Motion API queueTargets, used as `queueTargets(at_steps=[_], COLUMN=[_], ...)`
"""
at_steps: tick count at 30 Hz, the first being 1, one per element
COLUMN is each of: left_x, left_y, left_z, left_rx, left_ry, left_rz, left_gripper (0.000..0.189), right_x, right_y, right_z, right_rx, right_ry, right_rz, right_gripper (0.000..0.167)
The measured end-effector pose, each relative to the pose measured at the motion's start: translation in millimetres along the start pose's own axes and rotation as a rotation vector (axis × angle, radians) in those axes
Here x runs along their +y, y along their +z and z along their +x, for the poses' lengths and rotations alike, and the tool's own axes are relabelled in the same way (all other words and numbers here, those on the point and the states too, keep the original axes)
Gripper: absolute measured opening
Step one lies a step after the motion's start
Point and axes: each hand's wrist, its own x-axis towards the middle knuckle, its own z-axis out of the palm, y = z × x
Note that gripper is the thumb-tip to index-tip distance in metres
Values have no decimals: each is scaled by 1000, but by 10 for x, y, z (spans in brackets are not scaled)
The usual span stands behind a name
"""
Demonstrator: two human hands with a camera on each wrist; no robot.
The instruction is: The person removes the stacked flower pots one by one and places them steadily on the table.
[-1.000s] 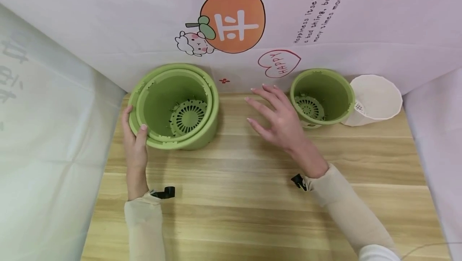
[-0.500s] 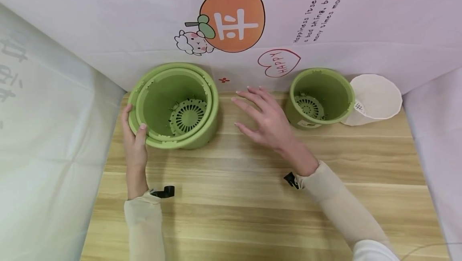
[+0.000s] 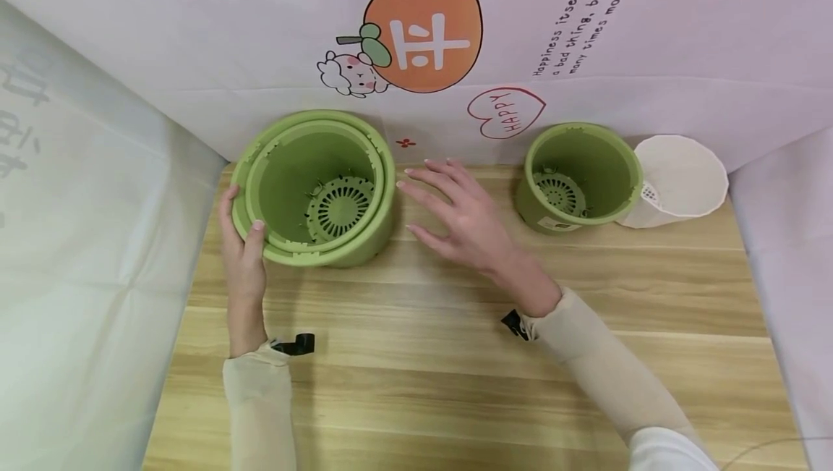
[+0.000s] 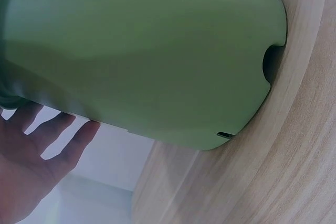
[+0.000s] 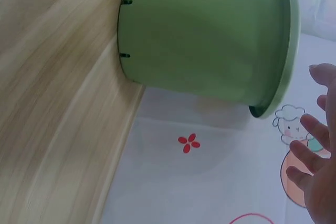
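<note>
A large green flower pot (image 3: 374,243) stands upright at the back left. Nested inside it is a slightly smaller green pot (image 3: 280,181) with a slotted base. My left hand (image 3: 246,261) holds the large pot at its left front, thumb on the rim and fingers along the outside. In the left wrist view its fingertips touch the pot wall (image 4: 147,61). To the pot's right hovers my right hand (image 3: 465,221), fingers spread and holding nothing. The right wrist view shows those fingers (image 5: 307,156) apart from the pot rim (image 5: 291,51).
At the back right stands a smaller green pot (image 3: 582,167) with a label. A white pot (image 3: 683,174) with small holes is right beside it. A printed white cloth (image 3: 260,37) hangs behind, and pale cloths flank the wooden table (image 3: 416,384).
My right hand has moved left, away from the small green pot and closer to the nested pots. My left hand has stayed on the large pot.
</note>
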Motion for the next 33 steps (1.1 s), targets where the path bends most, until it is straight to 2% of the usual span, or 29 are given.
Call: queueTargets(at_steps=[10,17,25,33], left_x=[16,26,28,17], left_y=[-26,-9,-33,-14], left_z=[-10,-12,-38,-12], left_rx=[0,0,11,6], left_ry=[-11,-5,-9,-6], left_rz=[25,30,42,43], left_gripper=[59,59,60,60], right_x=[-80,-113,-206,-233], right_y=[79,138,250,324], right_z=[99,144,210,243], right_rx=[14,16,-29,-28], right_ry=[-14,-28,-22,-17], right_rz=[26,19,-9,4], right_gripper=[56,60,61,62])
